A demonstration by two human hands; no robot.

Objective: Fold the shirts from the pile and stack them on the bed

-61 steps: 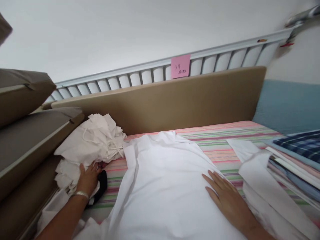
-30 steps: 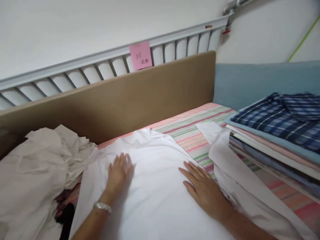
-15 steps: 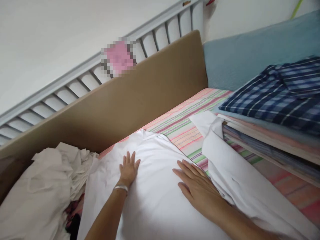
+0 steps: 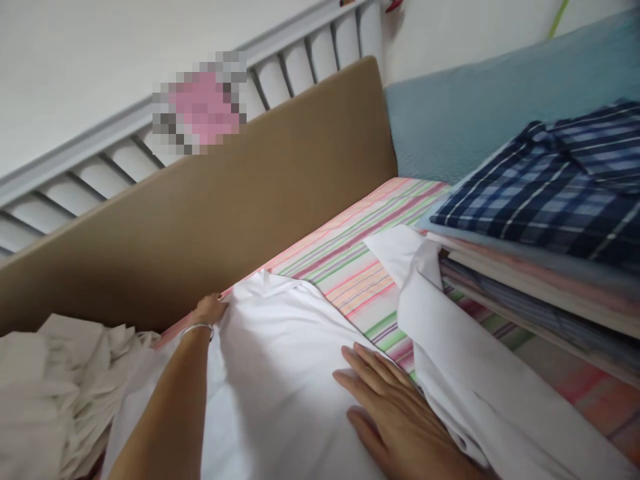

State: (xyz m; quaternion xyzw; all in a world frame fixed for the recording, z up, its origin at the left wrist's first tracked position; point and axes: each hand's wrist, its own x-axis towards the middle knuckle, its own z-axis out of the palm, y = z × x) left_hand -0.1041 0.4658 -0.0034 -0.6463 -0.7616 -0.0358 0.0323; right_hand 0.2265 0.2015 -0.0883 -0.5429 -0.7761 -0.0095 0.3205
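Note:
A white long-sleeved shirt lies spread on a striped bed sheet. One of its sleeves stretches along the right, its cuff end close to a stack of folded clothes. At the shirt's far left edge, my left hand, with a silver bangle at the wrist, has its fingers curled in on the fabric; the fingertips are partly hidden. My right hand rests flat on the right side of the shirt body, fingers stretched out, palm down.
To the right stands a stack of folded clothes topped by a blue plaid shirt. Rumpled off-white cloth lies at the left. A brown board borders the bed, with a white radiator behind it and a blue padded panel.
My left hand has moved left from lying spread on the shirt to its far left edge, where the fingers have closed. My right hand stays flat. The view has shifted somewhat.

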